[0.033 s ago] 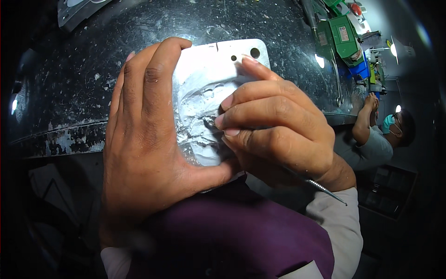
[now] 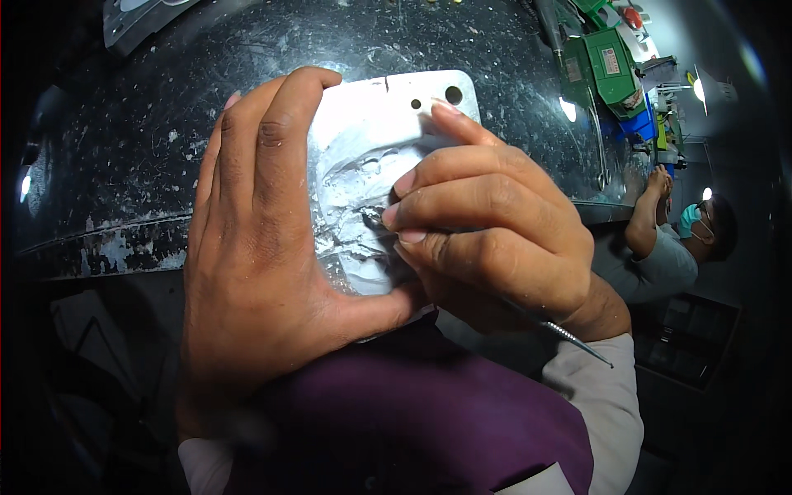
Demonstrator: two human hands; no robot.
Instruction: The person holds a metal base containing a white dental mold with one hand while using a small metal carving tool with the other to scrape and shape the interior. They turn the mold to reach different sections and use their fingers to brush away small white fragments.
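Note:
A silvery metal block with rounded corners and two round holes near its far right corner rests at the front edge of the bench. Its hollowed face is uneven and shiny, with small bright flakes along the left side. My left hand wraps the block's left side, fingers along it and thumb across the near edge. In a pinch, my right hand holds a slim metal hand tool with a knurled shank. The tool's working tip is by the hollow, mostly hidden under my fingertips. My little finger rests near the smaller hole.
The black bench top is scuffed and paint-chipped. A pale tray-like piece lies at the far left. Green bins stand at the far right, near a long thin metal tool. Beyond, a masked person sits at the bench.

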